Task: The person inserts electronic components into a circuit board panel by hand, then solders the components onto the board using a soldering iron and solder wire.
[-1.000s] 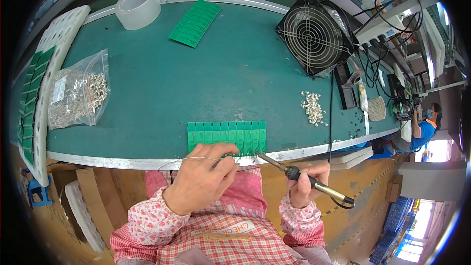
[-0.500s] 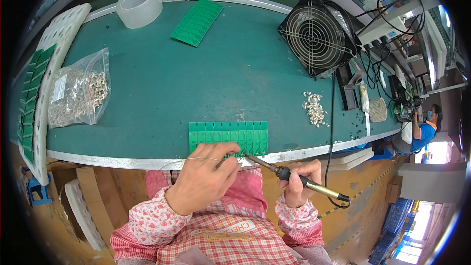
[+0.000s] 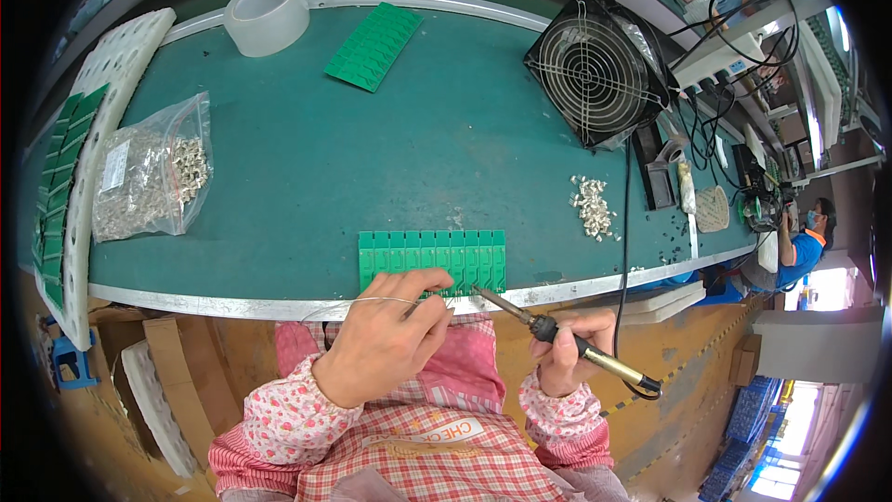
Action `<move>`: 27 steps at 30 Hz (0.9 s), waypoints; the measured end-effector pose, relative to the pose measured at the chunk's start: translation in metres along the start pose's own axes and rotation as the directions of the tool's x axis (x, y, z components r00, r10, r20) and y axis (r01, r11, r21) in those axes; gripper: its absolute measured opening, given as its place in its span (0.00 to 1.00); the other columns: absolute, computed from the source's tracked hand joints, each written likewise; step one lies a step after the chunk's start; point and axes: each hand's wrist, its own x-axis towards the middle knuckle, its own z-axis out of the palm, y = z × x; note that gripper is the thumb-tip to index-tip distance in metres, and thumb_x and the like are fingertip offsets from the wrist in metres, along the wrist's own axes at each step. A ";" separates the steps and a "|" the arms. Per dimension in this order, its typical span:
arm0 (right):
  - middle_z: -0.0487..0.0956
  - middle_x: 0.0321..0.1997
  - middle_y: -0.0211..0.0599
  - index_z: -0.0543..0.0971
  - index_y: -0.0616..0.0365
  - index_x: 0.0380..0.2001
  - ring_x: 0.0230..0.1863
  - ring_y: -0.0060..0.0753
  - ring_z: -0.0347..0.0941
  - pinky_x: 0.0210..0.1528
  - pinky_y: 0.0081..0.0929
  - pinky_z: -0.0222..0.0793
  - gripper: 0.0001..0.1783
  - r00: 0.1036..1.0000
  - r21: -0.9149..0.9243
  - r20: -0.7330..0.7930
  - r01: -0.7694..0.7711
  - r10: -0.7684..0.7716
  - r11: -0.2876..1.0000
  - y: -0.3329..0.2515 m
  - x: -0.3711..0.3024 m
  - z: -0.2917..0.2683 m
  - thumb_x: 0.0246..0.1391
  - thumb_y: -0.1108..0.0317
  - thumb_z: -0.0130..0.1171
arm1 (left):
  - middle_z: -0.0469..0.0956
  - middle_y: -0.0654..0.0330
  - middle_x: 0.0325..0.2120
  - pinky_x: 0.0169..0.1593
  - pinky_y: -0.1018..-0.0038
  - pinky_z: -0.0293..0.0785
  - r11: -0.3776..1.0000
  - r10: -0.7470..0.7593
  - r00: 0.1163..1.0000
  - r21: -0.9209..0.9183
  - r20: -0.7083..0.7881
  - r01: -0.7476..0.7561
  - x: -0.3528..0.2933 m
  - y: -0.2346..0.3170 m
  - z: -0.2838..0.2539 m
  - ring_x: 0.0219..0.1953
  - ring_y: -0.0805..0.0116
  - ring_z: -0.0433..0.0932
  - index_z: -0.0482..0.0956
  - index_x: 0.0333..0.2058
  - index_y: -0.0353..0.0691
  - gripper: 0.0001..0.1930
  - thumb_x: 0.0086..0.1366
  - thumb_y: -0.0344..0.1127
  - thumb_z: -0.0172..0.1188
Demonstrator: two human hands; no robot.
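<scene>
A green circuit board panel [image 3: 432,253], scored into several narrow strips, lies flat at the near edge of the bench. Over its lower left part rests my left hand [image 3: 383,339], fingers pinched on a thin silvery solder wire [image 3: 376,298] that curves out past the knuckles to the left. My right hand [image 3: 574,346] grips a soldering iron [image 3: 609,363] with a black and gold handle. Its metal tip points left at the panel's near edge, right of my left fingertips; whether it touches is too small to tell.
A pile of small metal parts [image 3: 593,207] lies to the right, with a black fan [image 3: 595,70] behind it. A bag of parts [image 3: 153,172] and a foam tray [image 3: 111,84] holding boards stand left. Tape [image 3: 268,14] and another board [image 3: 373,46] lie at the back.
The iron's tip has shifted slightly right and up along the panel's near edge. My left hand, the wire and the panel stay nearly in place.
</scene>
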 end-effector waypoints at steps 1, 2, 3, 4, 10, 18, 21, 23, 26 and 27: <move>0.74 0.24 0.38 0.64 0.60 0.38 0.18 0.22 0.71 0.21 0.22 0.70 0.12 1.000 0.007 -0.012 -0.014 0.014 1.000 0.000 0.000 0.000 0.60 0.72 0.58 | 0.78 0.54 0.46 0.43 0.62 0.74 1.000 -0.001 1.000 -0.003 -0.026 0.001 0.000 0.000 0.000 0.39 0.55 0.78 0.75 0.31 0.37 0.08 0.55 0.26 0.66; 0.74 0.24 0.38 0.64 0.60 0.38 0.18 0.22 0.71 0.21 0.22 0.71 0.12 0.999 0.014 -0.025 -0.028 0.029 0.999 -0.001 0.000 -0.001 0.60 0.71 0.58 | 0.78 0.55 0.45 0.41 0.63 0.74 1.000 -0.002 0.999 -0.007 -0.051 0.001 0.000 0.001 0.001 0.36 0.56 0.78 0.74 0.29 0.37 0.08 0.54 0.25 0.66; 0.74 0.25 0.39 0.64 0.61 0.38 0.18 0.23 0.71 0.21 0.22 0.71 0.12 0.998 0.032 -0.049 -0.044 0.045 0.999 -0.002 0.000 -0.001 0.61 0.71 0.58 | 0.79 0.56 0.44 0.38 0.64 0.74 1.000 -0.011 0.998 -0.014 -0.070 0.010 0.000 0.001 0.002 0.34 0.58 0.77 0.73 0.28 0.38 0.09 0.53 0.25 0.67; 0.75 0.25 0.39 0.64 0.61 0.38 0.18 0.23 0.71 0.21 0.22 0.71 0.12 0.999 -0.003 -0.025 -0.036 0.035 0.999 -0.002 -0.001 -0.001 0.60 0.71 0.57 | 0.79 0.56 0.44 0.38 0.65 0.74 1.000 -0.004 0.997 -0.015 -0.082 0.002 -0.001 0.001 0.002 0.33 0.58 0.77 0.73 0.28 0.38 0.09 0.53 0.25 0.68; 0.75 0.26 0.39 0.64 0.61 0.38 0.18 0.23 0.72 0.21 0.21 0.71 0.11 0.999 -0.048 0.008 -0.050 0.051 0.998 -0.001 -0.002 0.001 0.60 0.73 0.57 | 0.79 0.56 0.45 0.39 0.65 0.74 1.000 -0.010 0.995 -0.027 -0.104 0.007 -0.002 0.001 0.002 0.33 0.59 0.78 0.74 0.28 0.38 0.09 0.53 0.24 0.68; 0.76 0.24 0.39 0.65 0.61 0.37 0.19 0.21 0.73 0.21 0.20 0.71 0.10 0.995 0.003 0.027 -0.091 0.091 0.996 0.001 0.000 0.000 0.60 0.73 0.57 | 0.78 0.54 0.45 0.42 0.62 0.73 1.000 -0.005 0.999 -0.022 -0.053 0.004 0.001 -0.001 0.006 0.38 0.58 0.78 0.74 0.29 0.36 0.09 0.55 0.24 0.67; 0.77 0.24 0.38 0.65 0.61 0.37 0.19 0.21 0.73 0.22 0.20 0.71 0.11 0.994 0.001 0.025 -0.103 0.103 0.995 0.000 0.000 0.000 0.60 0.73 0.58 | 0.78 0.54 0.45 0.42 0.62 0.73 1.000 0.007 0.998 -0.005 -0.055 -0.007 0.002 0.000 0.007 0.38 0.58 0.78 0.74 0.29 0.36 0.08 0.55 0.24 0.67; 0.76 0.24 0.38 0.65 0.61 0.37 0.19 0.22 0.73 0.22 0.20 0.71 0.11 0.995 -0.014 0.044 -0.088 0.089 0.996 0.001 0.000 -0.001 0.60 0.73 0.58 | 0.78 0.54 0.44 0.42 0.62 0.73 1.000 0.001 0.999 -0.001 -0.047 -0.001 0.003 0.001 0.006 0.38 0.57 0.78 0.74 0.29 0.36 0.08 0.55 0.24 0.67; 0.76 0.26 0.39 0.66 0.61 0.38 0.19 0.22 0.73 0.22 0.21 0.71 0.11 0.999 0.007 0.001 -0.050 0.050 0.999 0.002 -0.002 -0.002 0.59 0.72 0.58 | 0.78 0.54 0.44 0.42 0.62 0.73 1.000 0.002 0.999 -0.011 -0.051 -0.003 0.003 0.001 0.005 0.38 0.56 0.78 0.74 0.29 0.36 0.08 0.55 0.24 0.67; 0.76 0.27 0.40 0.66 0.61 0.38 0.19 0.22 0.74 0.22 0.21 0.71 0.11 0.998 0.026 -0.037 -0.053 0.054 0.998 0.003 -0.003 -0.002 0.59 0.72 0.58 | 0.78 0.54 0.44 0.42 0.62 0.73 1.000 0.004 0.998 -0.017 -0.056 -0.005 0.002 0.001 0.005 0.38 0.56 0.78 0.74 0.29 0.36 0.08 0.55 0.24 0.67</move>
